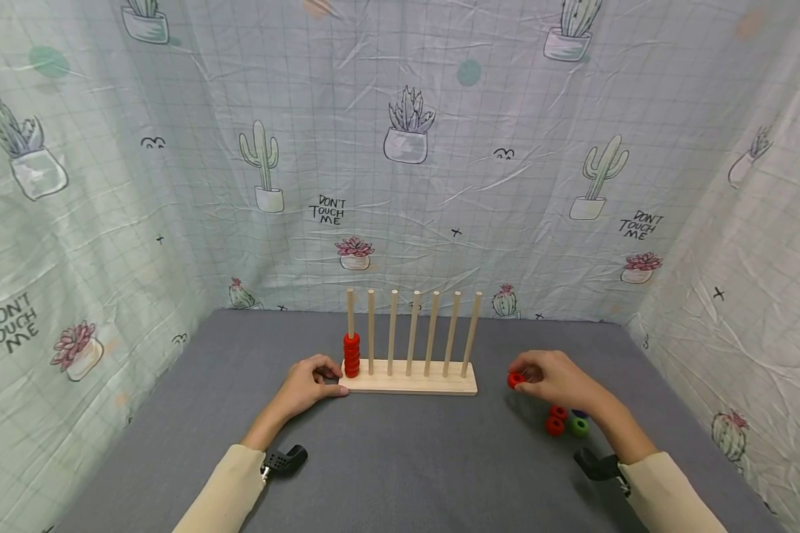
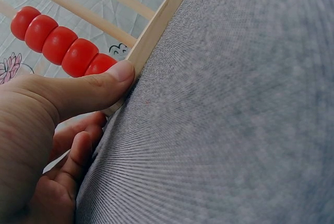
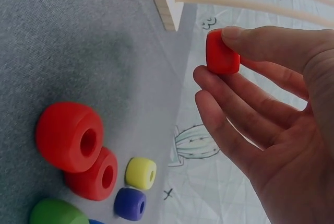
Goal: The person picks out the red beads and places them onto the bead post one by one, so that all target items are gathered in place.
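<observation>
A wooden peg rack with several upright rods stands on the table, and a column of several red beads is threaded on its leftmost rod. My left hand grips the left end of the rack's base; in the left wrist view the thumb presses the base's front edge below the lowest bead. Right of the rack, my right hand pinches a single red bead between thumb and fingers, held above the table.
Loose beads lie under and beside my right forearm: two red ones, a green one, a yellow one and a blue one. Behind the grey table hangs a patterned curtain, which also encloses both sides.
</observation>
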A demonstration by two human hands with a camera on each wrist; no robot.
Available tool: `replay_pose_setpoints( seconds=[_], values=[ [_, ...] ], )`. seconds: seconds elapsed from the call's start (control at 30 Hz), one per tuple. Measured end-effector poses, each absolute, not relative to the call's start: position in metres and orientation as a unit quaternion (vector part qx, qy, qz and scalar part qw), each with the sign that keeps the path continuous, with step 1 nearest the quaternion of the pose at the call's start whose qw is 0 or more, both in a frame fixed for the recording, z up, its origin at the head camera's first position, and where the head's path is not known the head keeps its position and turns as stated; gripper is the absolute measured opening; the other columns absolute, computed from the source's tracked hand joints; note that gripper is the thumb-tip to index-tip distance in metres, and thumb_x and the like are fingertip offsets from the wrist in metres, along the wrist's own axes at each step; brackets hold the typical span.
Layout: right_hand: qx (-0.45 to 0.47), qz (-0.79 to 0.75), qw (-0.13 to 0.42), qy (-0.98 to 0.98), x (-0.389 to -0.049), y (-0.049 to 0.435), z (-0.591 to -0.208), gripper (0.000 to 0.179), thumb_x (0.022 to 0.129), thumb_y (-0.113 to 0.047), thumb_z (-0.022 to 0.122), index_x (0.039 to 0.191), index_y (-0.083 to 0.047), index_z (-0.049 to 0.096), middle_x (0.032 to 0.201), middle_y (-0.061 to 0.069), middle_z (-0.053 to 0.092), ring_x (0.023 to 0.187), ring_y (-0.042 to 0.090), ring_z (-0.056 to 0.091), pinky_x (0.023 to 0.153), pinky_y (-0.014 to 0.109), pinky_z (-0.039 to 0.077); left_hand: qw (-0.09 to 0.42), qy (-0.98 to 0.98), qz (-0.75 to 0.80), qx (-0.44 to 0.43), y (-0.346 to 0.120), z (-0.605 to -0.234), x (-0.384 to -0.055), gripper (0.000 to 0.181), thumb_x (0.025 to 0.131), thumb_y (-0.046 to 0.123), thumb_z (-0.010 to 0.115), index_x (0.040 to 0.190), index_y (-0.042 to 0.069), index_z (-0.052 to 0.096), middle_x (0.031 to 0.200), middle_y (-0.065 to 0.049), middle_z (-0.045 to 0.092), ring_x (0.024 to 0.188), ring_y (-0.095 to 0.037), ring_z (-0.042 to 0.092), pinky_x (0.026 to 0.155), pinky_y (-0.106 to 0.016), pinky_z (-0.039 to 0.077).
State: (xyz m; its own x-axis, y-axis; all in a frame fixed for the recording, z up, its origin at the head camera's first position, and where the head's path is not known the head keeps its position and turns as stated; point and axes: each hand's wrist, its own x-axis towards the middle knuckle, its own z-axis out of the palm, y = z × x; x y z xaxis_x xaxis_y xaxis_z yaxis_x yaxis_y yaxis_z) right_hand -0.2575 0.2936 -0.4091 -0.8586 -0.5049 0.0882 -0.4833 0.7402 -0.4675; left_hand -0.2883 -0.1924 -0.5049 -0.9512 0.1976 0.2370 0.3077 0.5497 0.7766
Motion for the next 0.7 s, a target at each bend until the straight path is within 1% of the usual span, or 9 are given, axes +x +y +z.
replay_pose_setpoints(
  seconds=[0.27, 0.43, 0.57, 0.7],
  values=[
    [-0.276, -0.236, 0.013, 0.932, -0.26, 0.287, -0.405, 0.022, 0.09, -0.014, 0.08, 0.111, -0.008, 0.075, 0.097, -0.001, 0.075, 0.081, 0.004, 0.067, 0.069, 0.024, 0.054, 0.061, -0.877, -0.454, -0.144, -0.192, -0.503, -0.287, 0.03, 0.073, 0.025, 0.095, 0.094, 0.016, 0.075, 0.097, -0.002, 0.07, 0.082, -0.012, 0.06, 0.07, -0.021, 0.047],
    [-0.28, -0.233, 0.012, 0.931, -0.261, 0.283, -0.402, 0.022, 0.091, -0.015, 0.079, 0.112, -0.009, 0.074, 0.098, -0.003, 0.074, 0.082, 0.003, 0.066, 0.07, 0.024, 0.054, 0.059, -0.879, -0.451, -0.143, -0.192, -0.503, -0.286, 0.03, 0.073, 0.025, 0.095, 0.094, 0.016, 0.075, 0.097, -0.002, 0.07, 0.079, -0.011, 0.058, 0.07, -0.021, 0.047],
    [-0.285, -0.235, 0.015, 0.929, -0.263, 0.28, -0.4, 0.021, 0.091, -0.014, 0.079, 0.111, -0.011, 0.074, 0.098, -0.003, 0.074, 0.083, 0.005, 0.066, 0.07, 0.025, 0.054, 0.058, -0.879, -0.451, -0.142, -0.192, -0.502, -0.286, 0.03, 0.074, 0.025, 0.095, 0.094, 0.016, 0.075, 0.097, -0.003, 0.07, 0.077, -0.011, 0.057, 0.069, -0.021, 0.047],
    [-0.284, -0.239, 0.022, 0.929, -0.262, 0.277, -0.399, 0.022, 0.091, -0.014, 0.079, 0.112, -0.01, 0.074, 0.1, -0.002, 0.074, 0.084, 0.005, 0.067, 0.071, 0.024, 0.055, 0.057, -0.878, -0.453, -0.145, -0.192, -0.503, -0.286, 0.03, 0.074, 0.025, 0.095, 0.094, 0.016, 0.075, 0.097, -0.003, 0.07, 0.078, -0.011, 0.058, 0.069, -0.021, 0.047]
  ],
)
